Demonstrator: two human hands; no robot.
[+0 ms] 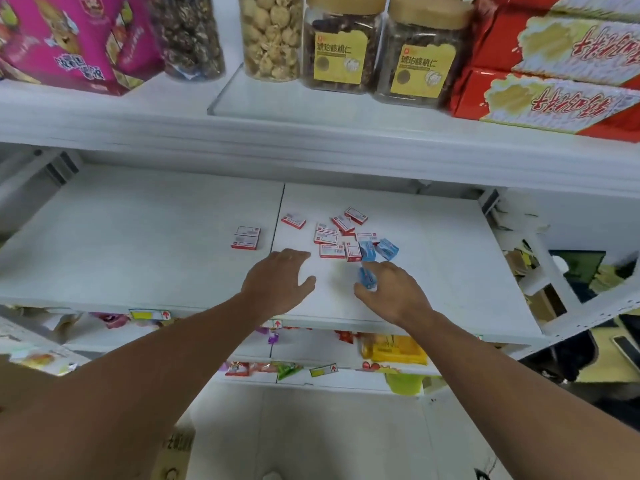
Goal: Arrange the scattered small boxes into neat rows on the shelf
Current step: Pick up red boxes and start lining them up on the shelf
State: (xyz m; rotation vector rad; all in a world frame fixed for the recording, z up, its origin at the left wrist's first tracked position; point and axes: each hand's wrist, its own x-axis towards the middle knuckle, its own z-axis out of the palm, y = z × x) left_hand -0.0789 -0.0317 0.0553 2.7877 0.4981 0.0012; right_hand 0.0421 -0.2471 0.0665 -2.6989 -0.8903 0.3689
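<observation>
Several small red-and-white boxes (331, 237) lie scattered on the white middle shelf (138, 244), with two blue boxes (387, 248) at the pile's right edge. Two red-and-white boxes (246, 238) sit side by side to the left, apart from the pile. My right hand (391, 292) pinches a third blue box (367, 278) between thumb and fingers, just in front of the pile. Palm down, my left hand (277, 275) hovers beside it, fingers apart and holding nothing, with its fingertips near the closest red-and-white box.
The shelf above carries a pink carton (69, 39), jars of nuts and snacks (339, 43) and red boxes (554, 64); its front edge (311, 154) overhangs the working shelf. Lower shelves hold snack packets (394, 349). A white upright frame (561, 289) stands at the right.
</observation>
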